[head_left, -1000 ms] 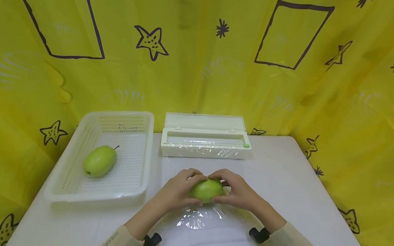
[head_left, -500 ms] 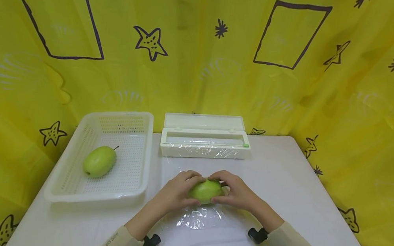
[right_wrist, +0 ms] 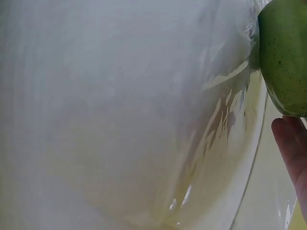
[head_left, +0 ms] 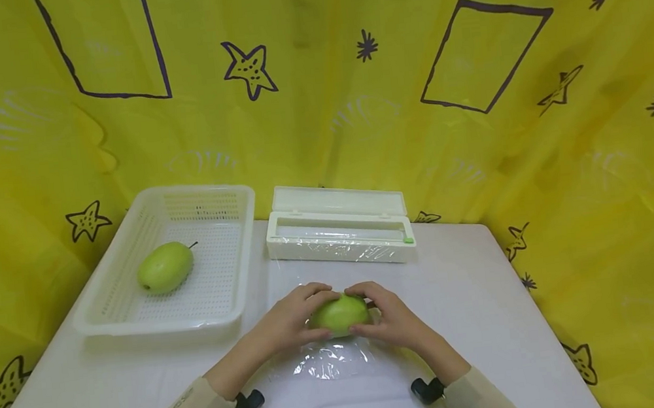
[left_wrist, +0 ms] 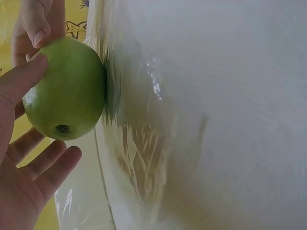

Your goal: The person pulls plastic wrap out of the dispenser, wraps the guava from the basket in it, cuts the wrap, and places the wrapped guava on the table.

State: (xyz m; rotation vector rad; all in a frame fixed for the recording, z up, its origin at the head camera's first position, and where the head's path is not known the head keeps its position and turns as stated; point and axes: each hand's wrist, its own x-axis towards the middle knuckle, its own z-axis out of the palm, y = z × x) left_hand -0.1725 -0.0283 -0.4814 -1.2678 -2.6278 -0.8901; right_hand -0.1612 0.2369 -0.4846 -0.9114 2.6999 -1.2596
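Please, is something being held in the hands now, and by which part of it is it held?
An oval green fruit is held: the left hand grips around its left end, the right hand around its right end.

The white tabletop (head_left: pixel 469 328) here shows faint creases toward six o'clock. Over at ten o'clock I see a pale plastic basket (head_left: pixel 164 325) sitting flat, close to the edge. At twelve, near the back, stands a long white box (head_left: pixel 340 252), its lid (head_left: pixel 338 201) tipped open. Around the middle of the dial lies crinkled clear film (head_left: pixel 330 363), catching the light.
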